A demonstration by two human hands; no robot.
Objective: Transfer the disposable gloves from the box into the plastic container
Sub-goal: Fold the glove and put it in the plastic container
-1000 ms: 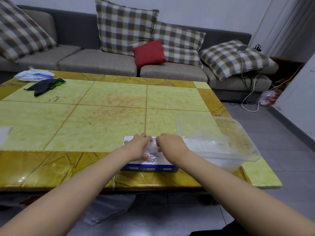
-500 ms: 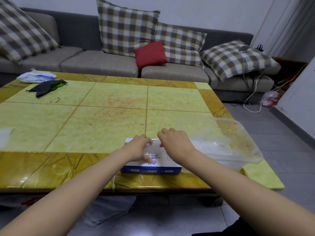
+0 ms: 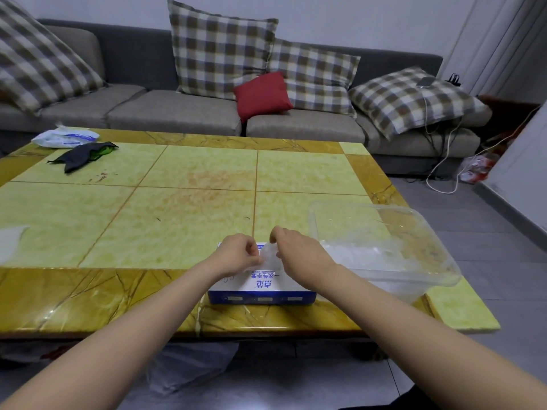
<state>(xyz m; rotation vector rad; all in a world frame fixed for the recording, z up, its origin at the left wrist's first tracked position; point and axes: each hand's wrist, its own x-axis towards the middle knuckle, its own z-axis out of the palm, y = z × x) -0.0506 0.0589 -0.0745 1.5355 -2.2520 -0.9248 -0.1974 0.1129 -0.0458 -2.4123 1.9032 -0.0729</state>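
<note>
A white and blue glove box [image 3: 262, 287] lies flat near the table's front edge. Above its top a thin clear glove [image 3: 270, 257] is partly drawn out, and both hands pinch it: my left hand [image 3: 236, 255] at its left side, my right hand [image 3: 299, 255] at its right. Just right of the box stands a clear plastic container [image 3: 420, 232], open at the top, with a heap of clear gloves [image 3: 364, 257] lying inside it.
The yellow tiled table [image 3: 177, 208] carries a dark cloth [image 3: 83, 155] and a white packet [image 3: 65, 137] at its far left. A white scrap [image 3: 10, 242] lies at the left edge. Behind is a grey sofa [image 3: 177, 113] with checked and red cushions. Cables trail on the floor at right.
My right hand lifted off the box top and drew a clear glove upward. My left hand shifted from pressing the box to pinching the same glove.
</note>
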